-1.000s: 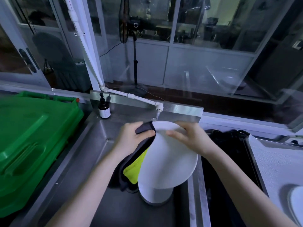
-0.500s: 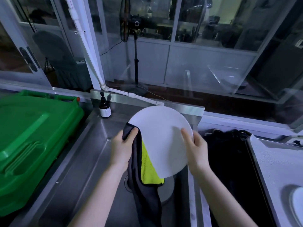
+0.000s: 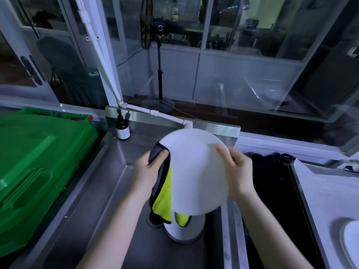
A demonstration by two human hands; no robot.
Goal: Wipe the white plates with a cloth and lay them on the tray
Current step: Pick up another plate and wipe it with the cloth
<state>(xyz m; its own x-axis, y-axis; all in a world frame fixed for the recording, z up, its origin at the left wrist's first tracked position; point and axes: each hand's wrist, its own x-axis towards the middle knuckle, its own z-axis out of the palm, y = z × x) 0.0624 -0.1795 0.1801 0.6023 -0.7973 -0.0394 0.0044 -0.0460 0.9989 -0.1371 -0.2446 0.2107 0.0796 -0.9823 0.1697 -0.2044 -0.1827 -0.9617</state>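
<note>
A person is holding a plate [image 3: 196, 171] over the sink [image 3: 93, 195].
The left hand [image 3: 147, 171] is gripping the cloth [image 3: 163, 197] against the plate's left edge; the right hand [image 3: 238, 171] is pinching its right edge. A second plate [image 3: 351, 239] is lying on the tray [image 3: 314, 191], near right.

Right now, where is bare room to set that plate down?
Flat white tray: bare between its left rim and the white plate on it. Steel sink floor: free left of the drain. Crowded beneath the held white plate, where the grey-and-yellow cloth overhangs stacked plates.
</note>
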